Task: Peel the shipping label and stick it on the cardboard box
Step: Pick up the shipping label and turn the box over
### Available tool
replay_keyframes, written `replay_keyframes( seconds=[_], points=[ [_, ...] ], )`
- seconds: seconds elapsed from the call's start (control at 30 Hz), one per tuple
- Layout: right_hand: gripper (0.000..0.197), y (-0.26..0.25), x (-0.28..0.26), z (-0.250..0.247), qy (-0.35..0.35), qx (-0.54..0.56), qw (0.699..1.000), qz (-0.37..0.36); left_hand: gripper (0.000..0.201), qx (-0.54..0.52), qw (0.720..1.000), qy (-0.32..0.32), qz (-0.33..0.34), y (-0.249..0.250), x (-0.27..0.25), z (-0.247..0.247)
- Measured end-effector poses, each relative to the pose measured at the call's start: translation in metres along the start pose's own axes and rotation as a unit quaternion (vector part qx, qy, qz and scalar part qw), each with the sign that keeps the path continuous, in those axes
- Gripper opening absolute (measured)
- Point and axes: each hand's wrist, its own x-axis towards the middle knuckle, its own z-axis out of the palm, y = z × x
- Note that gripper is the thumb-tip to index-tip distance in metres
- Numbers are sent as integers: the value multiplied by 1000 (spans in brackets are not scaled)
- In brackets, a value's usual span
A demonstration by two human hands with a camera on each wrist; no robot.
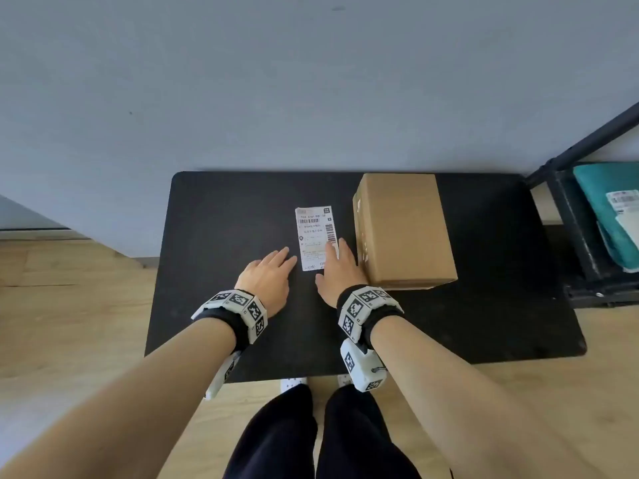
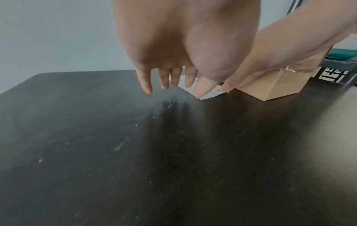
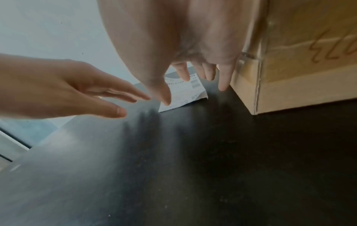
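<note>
Nearest, two bare forearms with marker-patterned wrist bands reach out over the black tabletop [image 1: 214, 305]. The left hand [image 1: 266, 274] hovers with its fingers straight and loosely spread, holding nothing, its fingertips just left of the shipping label's near left corner; whether they touch the paper cannot be told. The right hand [image 1: 337, 271] is likewise wide, its fingers extended and empty; in the head view they lie over the near right part of the shipping label [image 1: 314, 233], while the right wrist view shows the thumb down by the label's near edge and the other fingers hanging just above it.

The label lies flat on the tabletop, long side running near to far, barcodes up, its near right corner slightly lifted. Just right of it stands the closed cardboard box [image 1: 403, 229], apart from the label, with clear tape along its near corner.

Far right, a dark metal shelf [image 1: 574, 216] holds teal parcels [image 1: 601, 195]. A grey wall stands behind.
</note>
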Motion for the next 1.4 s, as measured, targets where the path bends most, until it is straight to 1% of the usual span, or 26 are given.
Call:
replay_keyframes(
  seconds=[0.13, 0.2, 0.27, 0.37, 0.47, 0.57, 0.63, 0.7, 0.8, 0.87, 0.93, 1.07, 1.2, 1.3, 1.37, 1.4],
  points=[
    [70, 2, 6, 5, -18, 41, 998, 40, 58, -3, 999, -26, 20, -10, 12, 9],
    [66, 2, 9, 7, -5, 55, 998, 32, 58, 14, 999, -33, 40, -13, 16, 13],
    [58, 2, 9, 6, 19, 72, 997, 10, 57, 41, 997, -41, 55, -15, 18, 16],
    [49, 3, 8, 2, 35, 138, 990, -3, 57, 51, 996, -48, 58, -16, 17, 20],
    [48, 5, 12, 0, 42, 227, 973, 23, 56, 41, 997, -40, 57, -21, 12, 22],
    [56, 5, 17, -1, 23, 307, 950, 58, 56, 46, 996, -39, 59, -30, 7, 22],
    [61, 4, 19, 0, 13, 347, 935, 75, 56, 50, 996, -39, 63, -34, 5, 21],
    [59, 3, 21, 0, 14, 374, 923, 87, 56, 54, 996, -37, 65, -34, 5, 21],
    [58, 2, 23, 0, 24, 399, 911, 100, 54, 42, 997, -2, 72, -29, 8, 21],
    [59, 2, 24, 1, 21, 404, 909, 104, 51, 22, 995, 37, 86, -23, 13, 21],
    [59, 5, 26, 3, 16, 404, 909, 104, 51, 6, 994, 60, 95, -16, 19, 22],
    [57, 7, 26, 4, 16, 418, 902, 106, 48, 22, 994, 74, 80, -4, 30, 24],
    [58, 7, 24, 2, 15, 439, 892, 105, 37, 89, 989, 86, 82, 1, 35, 20],
    [53, 7, 23, 0, 24, 448, 886, 116, 28, 129, 980, 112, 102, 2, 39, 24],
    [48, 7, 24, -2, 28, 470, 871, 141, 28, 131, 978, 119, 110, 2, 38, 24],
    [46, 5, 23, -4, 22, 490, 856, 160, 31, 125, 979, 116, 111, 1, 38, 24]
  ],
)
